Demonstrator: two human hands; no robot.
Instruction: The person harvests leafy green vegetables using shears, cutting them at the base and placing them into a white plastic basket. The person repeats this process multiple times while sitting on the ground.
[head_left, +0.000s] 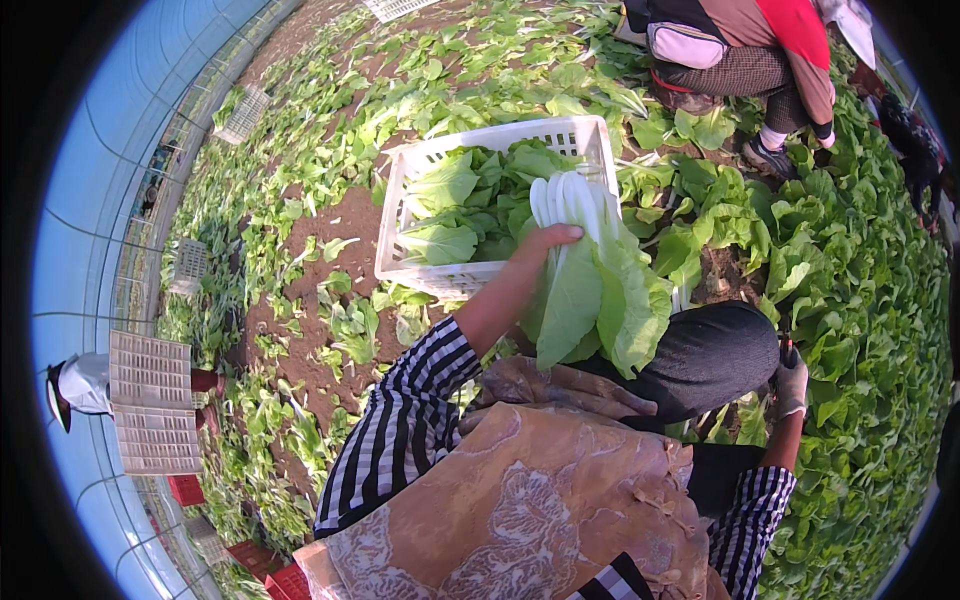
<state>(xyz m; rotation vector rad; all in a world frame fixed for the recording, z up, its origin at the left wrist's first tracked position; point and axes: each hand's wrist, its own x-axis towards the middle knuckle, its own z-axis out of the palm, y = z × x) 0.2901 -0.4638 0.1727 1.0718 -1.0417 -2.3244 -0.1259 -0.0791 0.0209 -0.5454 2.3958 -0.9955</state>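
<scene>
My left hand (551, 244), bare, grips a bunch of leafy greens with white stalks (611, 292), stalks up and leaves hanging down, over the near right corner of a white plastic crate (442, 276). More leafy greens (442, 184) lie inside the crate. Beside my knee at the right, my right hand (791, 382) wears a pale glove and is closed around a tool with a dark blade and some red on it (784, 349); its kind is not plain. Growing greens stand just beside that hand.
A co-worker (750, 67) crouches at the upper right by the dense standing greens (862, 420). Cut leaves litter the soil (307, 375). At the left a person (86, 384) carries stacked crates (154, 405). Red crates (289, 581) sit at the lower left, near the greenhouse wall (75, 247).
</scene>
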